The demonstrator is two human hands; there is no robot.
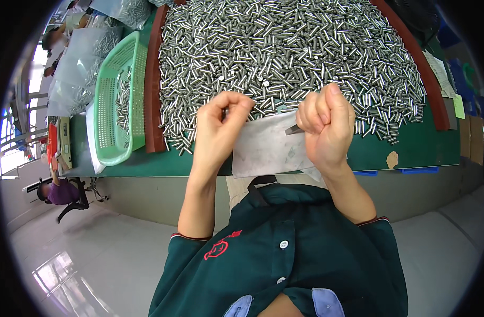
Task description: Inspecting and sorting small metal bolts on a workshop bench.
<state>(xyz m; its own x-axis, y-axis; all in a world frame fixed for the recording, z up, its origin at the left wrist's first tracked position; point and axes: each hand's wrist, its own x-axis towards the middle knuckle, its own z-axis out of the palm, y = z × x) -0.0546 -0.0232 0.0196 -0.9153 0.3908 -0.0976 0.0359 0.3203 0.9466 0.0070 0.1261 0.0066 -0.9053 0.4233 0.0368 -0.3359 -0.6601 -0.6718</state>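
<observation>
My left hand (222, 124) is closed, its thumb and curled fingers brought together in front of the heap of short metal pins (284, 53). Anything inside that pinch is hidden by the fingers. My right hand (329, 126) is balled into a fist with the thumb on top. A grey metal piece (293, 130) pokes out of its left side; the rest of it is covered by the fingers. Below and between both hands lies a pale, smudged cloth or sheet (268, 148) at the table's front edge.
Reddish-brown rails (153, 90) (419, 58) border the heap on the green table (173, 165). At left stands a green plastic basket (100, 116) with some pins inside. Clear bags (75, 68) of metal parts sit beyond it. A person (65, 193) is in the left background.
</observation>
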